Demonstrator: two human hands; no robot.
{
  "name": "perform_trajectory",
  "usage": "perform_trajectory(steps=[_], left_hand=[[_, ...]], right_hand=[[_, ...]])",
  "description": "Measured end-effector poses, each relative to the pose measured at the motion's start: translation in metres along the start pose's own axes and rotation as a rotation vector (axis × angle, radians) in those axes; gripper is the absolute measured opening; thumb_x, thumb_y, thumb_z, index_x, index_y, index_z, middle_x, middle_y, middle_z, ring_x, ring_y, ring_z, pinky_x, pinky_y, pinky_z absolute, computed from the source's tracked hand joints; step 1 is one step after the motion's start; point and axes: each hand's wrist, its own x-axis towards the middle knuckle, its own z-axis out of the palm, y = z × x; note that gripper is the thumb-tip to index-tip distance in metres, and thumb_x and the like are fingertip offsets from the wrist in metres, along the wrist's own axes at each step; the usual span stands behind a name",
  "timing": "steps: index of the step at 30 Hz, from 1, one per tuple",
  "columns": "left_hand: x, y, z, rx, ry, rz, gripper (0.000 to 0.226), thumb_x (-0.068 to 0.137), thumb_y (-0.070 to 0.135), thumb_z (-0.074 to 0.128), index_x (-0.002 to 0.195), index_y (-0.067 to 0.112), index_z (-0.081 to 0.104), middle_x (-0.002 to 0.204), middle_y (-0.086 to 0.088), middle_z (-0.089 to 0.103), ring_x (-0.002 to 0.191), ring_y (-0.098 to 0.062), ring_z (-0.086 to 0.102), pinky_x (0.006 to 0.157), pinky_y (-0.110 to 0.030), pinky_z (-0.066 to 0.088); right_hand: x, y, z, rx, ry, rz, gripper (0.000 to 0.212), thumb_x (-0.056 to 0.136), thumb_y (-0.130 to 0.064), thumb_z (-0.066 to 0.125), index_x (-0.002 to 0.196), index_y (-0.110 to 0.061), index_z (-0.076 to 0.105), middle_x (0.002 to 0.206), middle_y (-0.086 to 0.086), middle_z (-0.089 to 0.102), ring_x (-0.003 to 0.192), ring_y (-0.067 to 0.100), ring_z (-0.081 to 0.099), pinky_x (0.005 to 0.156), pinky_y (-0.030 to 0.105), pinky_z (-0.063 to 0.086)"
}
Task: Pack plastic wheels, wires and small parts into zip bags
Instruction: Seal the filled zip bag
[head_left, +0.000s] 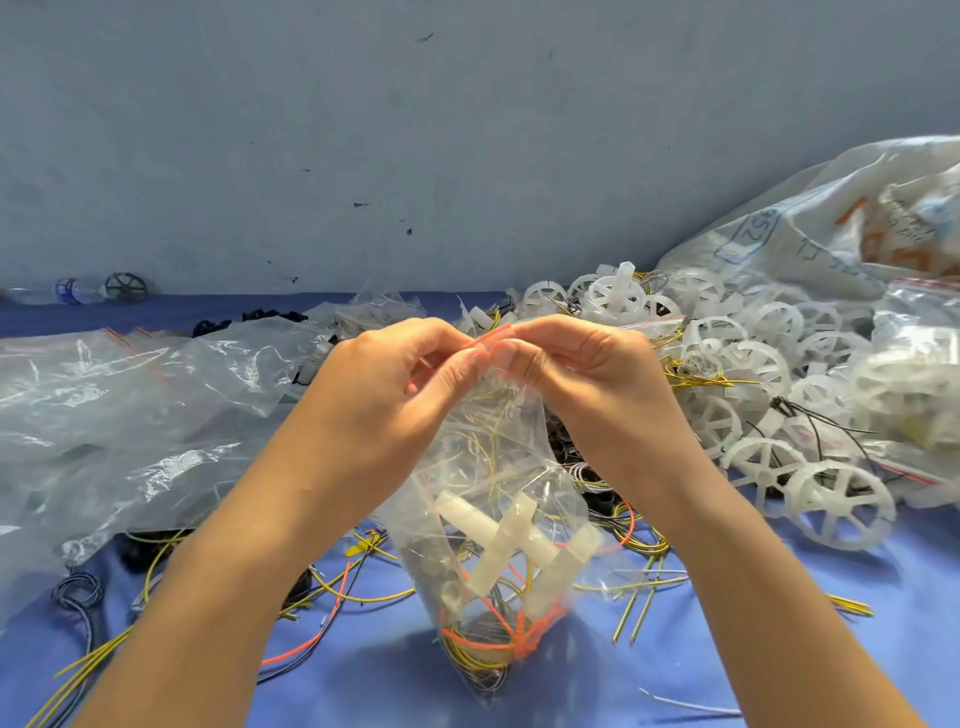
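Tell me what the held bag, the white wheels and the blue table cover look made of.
Zip bag: thin clear plastic film, glossy; creases, contents show through. White wheels: moulded plastic, milky, semi-matte; uniform spokes. Table cover: probably cloth, matte, no glare.

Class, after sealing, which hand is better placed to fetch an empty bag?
Probably left: the left hand, like the right hand, pinches the zip bag, but the empty bags lie on its side.
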Motion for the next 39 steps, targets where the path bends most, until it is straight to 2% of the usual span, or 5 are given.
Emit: perform_trajectory(steps=[8,17,26,35,39], left_hand=[[0.001,-0.002,-0.003,-0.048,-0.035,-0.062,0.017,0.092,0.039,0.062,0.091,0.028,0.074,0.074,-0.001,0.069,0.070,-0.023,0.061,0.066,-0.042,0.050],[-0.004,-0.016,-0.018,-0.075,-0.119,-0.140,0.018,0.088,0.043,0.063,0.088,0.030,0.074,0.080,0.008,0.073,0.075,-0.015,0.065,0.069,-0.030,0.047],[-0.009,-0.033,-0.032,-0.163,-0.099,-0.222,0.023,0.077,0.045,0.064,0.086,0.028,0.076,0.075,0.012,0.073,0.063,0.006,0.060,0.061,-0.007,0.044],[-0.011,-0.044,-0.010,-0.412,0.032,-0.333,0.023,0.077,0.037,0.066,0.086,0.017,0.073,0.062,0.005,0.062,0.060,-0.008,0.057,0.062,-0.014,0.050],[-0.009,-0.036,0.005,-0.487,0.057,-0.292,0.015,0.080,0.030,0.068,0.085,0.017,0.074,0.061,0.010,0.064,0.058,-0.005,0.054,0.058,-0.013,0.046]], right_hand=[[-0.001,0.002,-0.001,-0.001,0.049,0.047,0.010,0.092,-0.017,0.068,0.093,-0.019,0.077,0.085,0.000,0.075,0.077,0.004,0.064,0.075,0.028,0.055],[0.000,0.008,-0.025,0.067,0.161,0.138,0.010,0.088,-0.027,0.071,0.090,-0.023,0.079,0.078,-0.007,0.072,0.070,0.004,0.060,0.067,0.016,0.050],[-0.001,0.015,-0.038,0.152,0.196,0.195,0.021,0.084,-0.035,0.071,0.097,-0.021,0.078,0.089,0.003,0.073,0.085,0.017,0.064,0.089,0.043,0.055],[0.003,0.004,-0.011,0.934,0.206,0.417,0.022,0.100,-0.015,0.045,0.084,-0.008,0.057,0.072,0.004,0.064,0.068,0.012,0.068,0.062,0.023,0.058],[0.003,0.000,0.005,0.469,0.180,0.333,0.021,0.104,-0.022,0.044,0.086,-0.014,0.052,0.058,-0.010,0.036,0.049,0.004,0.034,0.051,0.018,0.038]])
